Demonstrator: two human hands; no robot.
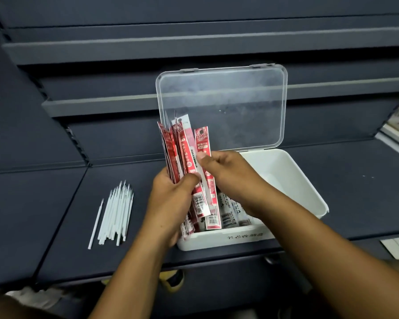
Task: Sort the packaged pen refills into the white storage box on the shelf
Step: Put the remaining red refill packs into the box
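Left hand [171,199] grips the upright red refill packets [182,155] fanned over the white storage box [293,178], so the right hand [230,173] can pinch one packet [204,157] free.

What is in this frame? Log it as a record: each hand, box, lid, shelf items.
left hand: grips red packet bundle, upright over the box's left end
right hand: pinches single red packet at the bundle's right edge
white storage box: on the dark shelf; right part bare inside
lid: clear, open, standing upright behind the box
packets in box: lying at the near left
loose white refills: heaped on the shelf, left of the box
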